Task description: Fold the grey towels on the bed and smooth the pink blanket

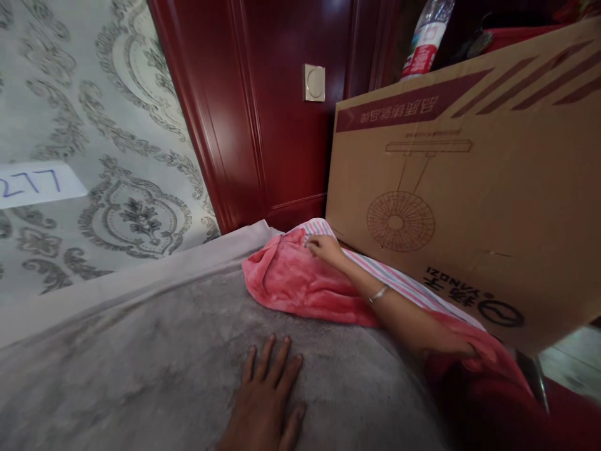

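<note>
My left hand [267, 388] lies flat with spread fingers on a grey plush bed cover [154, 351] and holds nothing. Farther off, my right hand [325, 249] has its fingers closed at the far corner of a pink plush blanket [305, 282]. A striped cloth [399, 272] in white, pink and grey shows along the blanket's right edge and under those fingers; whether it is the blanket's other side I cannot tell. The blanket lies in folds along the bed's right side, beneath my right forearm, which wears a silver bangle [378, 294].
A large cardboard box [460, 181] with a fan drawing stands close along the right side. A plastic bottle [425, 47] is behind its top edge. Dark red panelling [286, 150] with a switch [314, 82] rises beyond the bed. Patterned wallpaper [136, 125] bears a paper label [40, 183].
</note>
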`<state>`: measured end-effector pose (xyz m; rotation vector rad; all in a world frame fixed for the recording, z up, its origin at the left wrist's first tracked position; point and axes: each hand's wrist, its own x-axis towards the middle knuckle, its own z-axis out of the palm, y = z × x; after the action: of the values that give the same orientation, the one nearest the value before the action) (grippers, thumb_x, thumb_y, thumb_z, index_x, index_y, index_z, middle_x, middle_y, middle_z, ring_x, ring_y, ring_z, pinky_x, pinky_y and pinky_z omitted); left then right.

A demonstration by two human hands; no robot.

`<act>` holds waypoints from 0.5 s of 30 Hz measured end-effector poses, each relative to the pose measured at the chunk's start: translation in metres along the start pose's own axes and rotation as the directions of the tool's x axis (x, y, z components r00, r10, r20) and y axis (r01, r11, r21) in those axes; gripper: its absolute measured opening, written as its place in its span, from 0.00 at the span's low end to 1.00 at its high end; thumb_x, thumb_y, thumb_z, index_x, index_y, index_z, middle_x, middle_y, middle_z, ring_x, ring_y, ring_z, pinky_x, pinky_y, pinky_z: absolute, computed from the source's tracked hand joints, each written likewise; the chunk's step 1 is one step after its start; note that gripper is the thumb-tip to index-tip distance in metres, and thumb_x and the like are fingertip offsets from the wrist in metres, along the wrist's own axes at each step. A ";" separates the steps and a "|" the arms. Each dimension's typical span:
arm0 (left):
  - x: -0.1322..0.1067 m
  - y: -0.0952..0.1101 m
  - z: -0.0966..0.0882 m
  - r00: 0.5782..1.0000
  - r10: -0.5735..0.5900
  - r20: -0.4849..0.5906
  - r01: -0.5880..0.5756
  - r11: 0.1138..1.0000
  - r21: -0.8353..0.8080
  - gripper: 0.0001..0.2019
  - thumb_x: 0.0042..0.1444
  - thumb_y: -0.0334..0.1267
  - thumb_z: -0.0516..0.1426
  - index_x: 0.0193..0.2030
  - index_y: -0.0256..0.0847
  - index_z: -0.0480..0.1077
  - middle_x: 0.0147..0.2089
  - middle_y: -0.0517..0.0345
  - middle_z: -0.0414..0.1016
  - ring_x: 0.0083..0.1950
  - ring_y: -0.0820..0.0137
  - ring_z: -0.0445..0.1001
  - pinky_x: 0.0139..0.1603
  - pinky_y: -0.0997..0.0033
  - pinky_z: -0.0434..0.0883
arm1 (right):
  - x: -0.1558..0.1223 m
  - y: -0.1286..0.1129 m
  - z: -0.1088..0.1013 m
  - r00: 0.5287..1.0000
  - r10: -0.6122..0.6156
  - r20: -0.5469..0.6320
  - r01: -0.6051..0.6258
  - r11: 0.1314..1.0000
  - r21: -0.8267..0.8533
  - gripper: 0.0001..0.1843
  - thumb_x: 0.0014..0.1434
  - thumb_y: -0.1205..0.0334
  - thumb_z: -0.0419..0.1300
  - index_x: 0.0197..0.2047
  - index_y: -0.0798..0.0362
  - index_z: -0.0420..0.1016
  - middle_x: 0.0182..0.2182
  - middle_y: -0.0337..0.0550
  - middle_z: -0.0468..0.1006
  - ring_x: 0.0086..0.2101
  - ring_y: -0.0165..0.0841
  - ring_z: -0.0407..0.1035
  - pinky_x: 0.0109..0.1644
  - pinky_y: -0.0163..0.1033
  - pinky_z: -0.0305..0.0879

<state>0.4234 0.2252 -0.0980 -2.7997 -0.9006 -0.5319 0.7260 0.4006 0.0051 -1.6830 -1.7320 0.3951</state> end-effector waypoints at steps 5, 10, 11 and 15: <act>-0.003 -0.003 0.008 1.000 0.008 0.022 -0.009 0.999 0.044 0.37 0.58 0.50 0.58 0.74 0.57 0.52 0.77 0.54 0.49 0.74 0.45 0.55 0.66 0.35 0.62 | 0.046 0.028 -0.003 0.956 0.290 -0.035 -0.291 0.957 -0.009 0.11 0.60 0.69 0.59 0.42 0.59 0.81 0.31 0.47 0.81 0.33 0.33 0.74 0.39 0.33 0.67; -0.007 -0.009 0.030 0.998 0.036 -0.041 -0.033 0.996 0.085 0.41 0.55 0.61 0.60 0.74 0.55 0.54 0.75 0.50 0.55 0.72 0.43 0.58 0.68 0.33 0.58 | 0.076 0.033 0.040 0.932 0.361 0.037 -0.362 0.929 0.072 0.12 0.58 0.70 0.61 0.45 0.63 0.79 0.21 0.40 0.75 0.23 0.30 0.68 0.30 0.32 0.65; -0.007 -0.010 0.034 0.996 0.053 -0.065 -0.047 0.994 0.101 0.40 0.56 0.62 0.59 0.73 0.55 0.55 0.74 0.50 0.57 0.71 0.44 0.60 0.68 0.34 0.57 | 0.081 0.032 0.048 0.933 0.357 0.044 -0.360 0.929 0.087 0.12 0.57 0.70 0.61 0.45 0.63 0.79 0.20 0.39 0.74 0.22 0.30 0.68 0.29 0.32 0.65; -0.010 -0.016 0.040 0.995 0.072 -0.073 -0.063 0.990 0.127 0.30 0.64 0.54 0.55 0.72 0.58 0.57 0.72 0.54 0.62 0.71 0.52 0.63 0.72 0.42 0.56 | 0.103 0.031 0.066 0.952 0.306 0.011 -0.305 0.942 0.140 0.10 0.62 0.67 0.57 0.38 0.65 0.78 0.19 0.44 0.74 0.22 0.32 0.69 0.29 0.34 0.65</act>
<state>0.4180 0.2428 -0.1385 -2.6677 -0.7918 -0.5500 0.7136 0.5188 -0.0356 -1.8483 -1.3995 0.6327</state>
